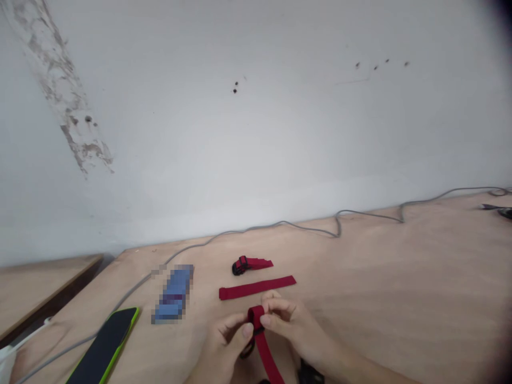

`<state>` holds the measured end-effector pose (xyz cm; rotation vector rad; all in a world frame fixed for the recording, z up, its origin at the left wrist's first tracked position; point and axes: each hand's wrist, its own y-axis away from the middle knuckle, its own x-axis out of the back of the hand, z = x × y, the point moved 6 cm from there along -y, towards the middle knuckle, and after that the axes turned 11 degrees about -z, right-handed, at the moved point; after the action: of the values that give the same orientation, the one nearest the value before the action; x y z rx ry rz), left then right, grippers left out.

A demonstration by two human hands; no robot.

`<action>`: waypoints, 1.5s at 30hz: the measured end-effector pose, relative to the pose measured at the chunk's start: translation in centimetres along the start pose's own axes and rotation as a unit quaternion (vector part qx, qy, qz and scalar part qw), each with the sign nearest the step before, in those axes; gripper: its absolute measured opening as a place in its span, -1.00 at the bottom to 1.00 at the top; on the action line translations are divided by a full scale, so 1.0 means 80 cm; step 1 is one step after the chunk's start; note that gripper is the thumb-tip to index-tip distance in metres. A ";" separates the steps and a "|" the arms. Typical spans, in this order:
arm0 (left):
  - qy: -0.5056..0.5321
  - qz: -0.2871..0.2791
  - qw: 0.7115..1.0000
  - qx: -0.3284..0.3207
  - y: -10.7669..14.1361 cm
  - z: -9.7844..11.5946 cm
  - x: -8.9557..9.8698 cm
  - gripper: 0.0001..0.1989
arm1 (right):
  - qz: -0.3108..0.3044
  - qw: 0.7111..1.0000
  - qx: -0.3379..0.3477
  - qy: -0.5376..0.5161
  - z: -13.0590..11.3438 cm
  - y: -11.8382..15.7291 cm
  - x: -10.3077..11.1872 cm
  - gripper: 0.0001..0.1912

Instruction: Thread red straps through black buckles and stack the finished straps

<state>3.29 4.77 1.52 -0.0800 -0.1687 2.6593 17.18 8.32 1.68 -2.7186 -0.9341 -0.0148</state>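
Note:
Both hands meet at the lower middle of the view, around a red strap [267, 354] looped over at its top. My left hand [229, 341] pinches the loop's left side, close to a black buckle part [248, 349]. The fingers of my right hand [288, 321] are closed on the loop's right side. From the loop the strap hangs down between the hands. Just beyond them a flat red strip [258, 288] lies on the wooden table [400, 288]. Farther back rests a folded red strap with a black buckle [240, 264].
A phone in a green case [104, 346] lies at the lower left, with a blurred blue object [174, 296] beside it. One grey cable [196, 245] runs along the table's back edge by the wall. A dark object [504, 213] sits at the far right.

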 end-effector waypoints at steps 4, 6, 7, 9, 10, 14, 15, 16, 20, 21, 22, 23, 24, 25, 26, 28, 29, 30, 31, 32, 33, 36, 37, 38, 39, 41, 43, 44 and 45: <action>0.062 0.009 0.998 -0.009 -0.001 -0.013 0.003 -0.64 | -0.013 0.996 0.002 0.092 -0.015 0.005 -0.002 -0.56; 0.067 0.035 0.997 -0.005 -0.001 -0.021 0.010 -0.65 | -0.017 0.992 0.009 0.125 -0.020 0.007 -0.002 -0.58; 0.059 0.050 0.997 -0.006 0.000 -0.024 0.015 -0.64 | -0.022 0.991 0.013 0.133 -0.021 0.007 -0.003 -0.60; 0.023 0.080 0.996 -0.015 0.000 -0.024 0.023 -0.61 | -0.023 0.991 0.017 0.132 -0.018 0.006 -0.002 -0.67; -0.003 0.098 0.995 -0.024 0.001 -0.022 0.027 -0.60 | -0.015 0.993 0.015 0.120 -0.014 0.005 -0.001 -0.72; -0.132 0.162 0.977 -0.047 0.006 -0.009 0.036 -0.66 | 0.031 0.999 -0.027 0.021 0.016 0.000 0.003 -0.69; -0.166 0.163 0.971 -0.055 0.007 -0.006 0.035 -0.69 | 0.031 0.999 -0.040 -0.001 0.023 -0.001 0.002 -0.66; -0.202 0.156 0.965 -0.066 0.008 -0.003 0.033 -0.72 | 0.029 0.998 -0.048 -0.018 0.028 -0.002 0.001 -0.65; -0.357 0.116 0.918 -0.129 0.011 0.009 0.018 -0.66 | 0.028 0.998 -0.049 -0.022 0.030 -0.001 0.001 -0.67; -0.388 0.108 0.905 -0.136 0.012 0.010 0.015 -0.64 | 0.023 0.998 -0.050 -0.006 0.028 -0.001 0.001 -0.69; -0.414 0.101 0.894 -0.138 0.012 0.010 0.013 -0.62 | 0.014 0.998 -0.054 0.016 0.025 0.000 0.000 -0.72; -0.433 0.095 0.886 -0.135 0.013 0.010 0.012 -0.61 | 0.001 0.997 -0.058 0.041 0.023 0.002 -0.002 -0.75; -0.448 0.090 0.880 -0.129 0.013 0.009 0.011 -0.62 | -0.012 0.996 -0.063 0.065 0.020 0.003 -0.004 -0.78; -0.457 0.087 0.877 -0.123 0.013 0.008 0.010 -0.62 | -0.025 0.994 -0.067 0.085 0.017 0.005 -0.006 -0.80; -0.462 0.084 0.875 -0.119 0.014 0.007 0.010 -0.62 | -0.037 0.992 -0.069 0.099 0.015 0.006 -0.007 -0.82; -0.463 0.078 0.875 -0.118 0.015 0.007 0.008 -0.62 | -0.056 0.989 -0.065 0.120 0.010 0.008 -0.009 -0.83; -0.464 0.074 0.875 -0.122 0.016 0.007 0.007 -0.62 | -0.064 0.987 -0.061 0.132 0.008 0.009 -0.009 -0.83; -0.464 0.073 0.873 -0.128 0.017 0.008 0.007 -0.62 | -0.068 0.985 -0.059 0.145 0.007 0.009 -0.007 -0.83; -0.465 0.076 0.871 -0.137 0.018 0.010 0.007 -0.61 | -0.066 0.983 -0.059 0.161 0.006 0.008 -0.004 -0.82; -0.467 0.083 0.868 -0.146 0.019 0.013 0.007 -0.61 | -0.061 0.980 -0.062 0.178 0.007 0.008 0.000 -0.82; -0.469 0.092 0.865 -0.155 0.020 0.017 0.008 -0.60 | -0.056 0.977 -0.068 0.194 0.008 0.007 0.005 -0.82; -0.477 0.108 0.857 -0.165 0.021 0.024 0.011 -0.61 | -0.037 0.969 -0.084 0.230 0.009 0.007 0.019 -0.80; -0.479 0.109 0.856 -0.163 0.020 0.025 0.012 -0.62 | -0.026 0.967 -0.072 0.242 0.005 0.008 0.022 -0.84; -0.481 0.109 0.855 -0.159 0.018 0.026 0.012 -0.64 | -0.014 0.966 -0.051 0.255 -0.001 0.009 0.024 -0.90; -0.481 0.109 0.856 -0.155 0.017 0.025 0.013 -0.66 | -0.007 0.963 -0.021 0.270 -0.008 0.010 0.025 -0.90; -0.483 0.102 0.857 -0.147 0.015 0.023 0.011 -0.68 | -0.023 0.951 0.039 0.305 -0.020 0.013 0.018 -0.78; -0.487 0.086 0.856 -0.150 0.015 0.021 0.008 -0.69 | -0.068 0.937 0.062 0.336 -0.023 0.014 0.009 -0.83; -0.492 0.077 0.853 -0.158 0.015 0.020 0.007 -0.69 | -0.087 0.930 0.064 0.350 -0.023 0.014 0.006 -0.87; -0.499 0.074 0.847 -0.168 0.015 0.020 0.007 -0.68 | -0.098 0.924 0.066 0.365 -0.022 0.012 0.005 -0.89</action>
<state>2.13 3.77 2.93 1.2325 -0.9797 2.5029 18.23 7.37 3.18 -2.1844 -0.9045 -0.8982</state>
